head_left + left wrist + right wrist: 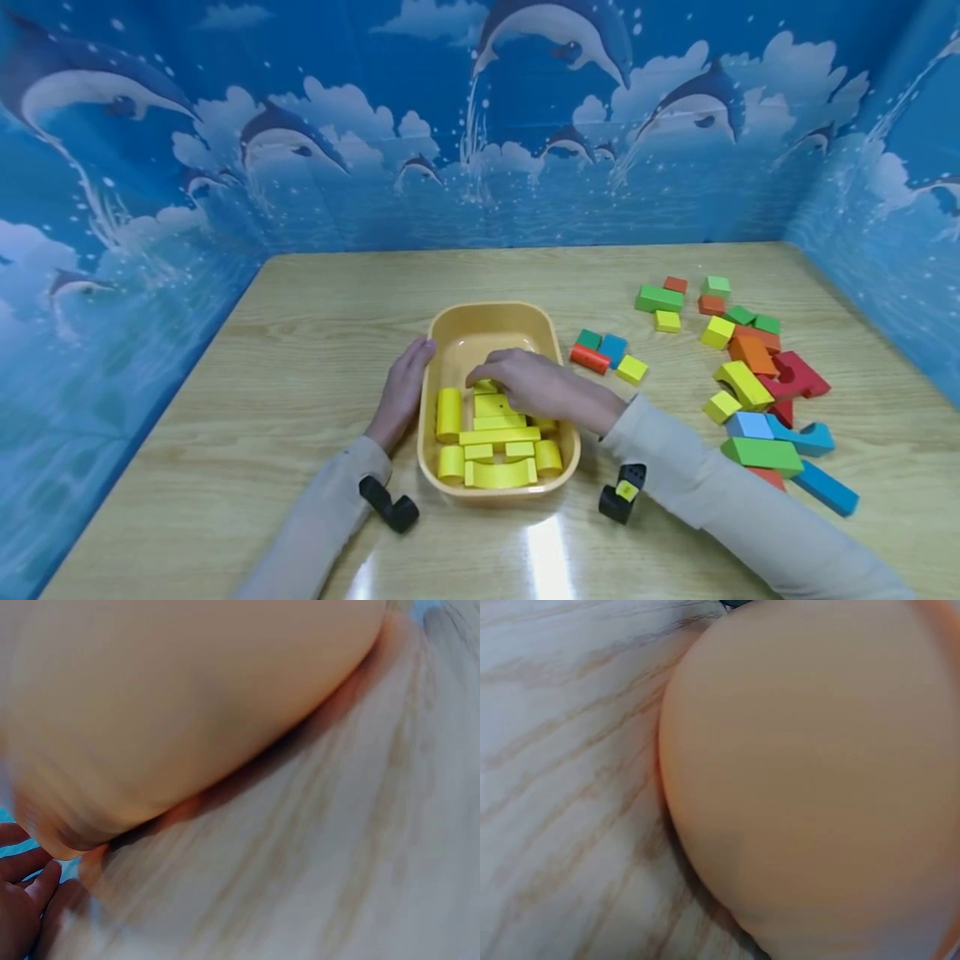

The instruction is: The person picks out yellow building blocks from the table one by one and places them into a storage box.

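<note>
A pale orange plastic tray (480, 315) sits on the table, its near half filled with yellow blocks. My left hand (403, 387) rests along the tray's left outer wall; in the left wrist view its fingers (26, 864) are extended at the tray's edge. My right hand (528, 382) reaches over the right rim into the tray, fingers bent down, pinching a small yellow block (486, 387) partly hidden under the fingertips. Around it lie a yellow cylinder (449, 415), flat yellow blocks (499, 435) and a yellow arch (500, 475). The right wrist view shows mostly the tray wall (802, 772).
Right of the tray lie a red cylinder (590, 359), a blue block (613, 347), a green block (588, 339) and a yellow block (632, 369). Farther right, several mixed blocks spread out, among them a yellow arch (742, 385) and a green block (763, 455). A dolphin-print backdrop (480, 208) borders the table.
</note>
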Demonstrator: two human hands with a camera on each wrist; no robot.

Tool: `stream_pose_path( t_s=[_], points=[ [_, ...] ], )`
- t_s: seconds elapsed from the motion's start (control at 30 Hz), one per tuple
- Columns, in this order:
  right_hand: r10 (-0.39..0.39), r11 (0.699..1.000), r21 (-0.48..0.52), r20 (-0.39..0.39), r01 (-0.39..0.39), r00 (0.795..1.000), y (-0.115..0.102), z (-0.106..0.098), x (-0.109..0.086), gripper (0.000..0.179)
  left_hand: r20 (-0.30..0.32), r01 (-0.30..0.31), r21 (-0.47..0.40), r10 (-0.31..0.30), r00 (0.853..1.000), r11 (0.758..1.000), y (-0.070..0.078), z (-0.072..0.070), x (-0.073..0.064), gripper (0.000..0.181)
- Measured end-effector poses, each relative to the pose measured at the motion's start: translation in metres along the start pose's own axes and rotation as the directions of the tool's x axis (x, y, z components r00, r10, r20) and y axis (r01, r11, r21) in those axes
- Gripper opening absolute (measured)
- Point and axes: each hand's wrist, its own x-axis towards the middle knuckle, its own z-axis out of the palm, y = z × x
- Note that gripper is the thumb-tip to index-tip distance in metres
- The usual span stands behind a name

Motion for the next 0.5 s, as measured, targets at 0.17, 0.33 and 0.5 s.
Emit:
stream_pose_path(
  t_s=[0.17, 0.33, 0.5],
  points=[
    [-0.007, 1.000, -0.010, -0.022, 0.007, 1.000, 0.000, -0.001, -0.002, 0.048, 0.018, 0.004, 0.001, -0.004, 1.000, 1.000, -0.001, 0.001, 0.000, 0.066],
    [-0.004, 1.000, 0.004, -0.184, 0.005, 0.983, 0.006, -0.021, -0.019, 0.053, 0.037, 0.018, -0.003, -0.018, 0.999, 1.000, -0.002, 0.001, 0.000, 0.067],
    [0.080, 0.997, 0.014, -0.344, -0.080, 0.936, 0.036, -0.051, -0.068, 0.054, 0.036, 0.007, 0.013, -0.007, 0.999, 1.000, -0.003, 0.000, 0.001, 0.069]
  ],
)
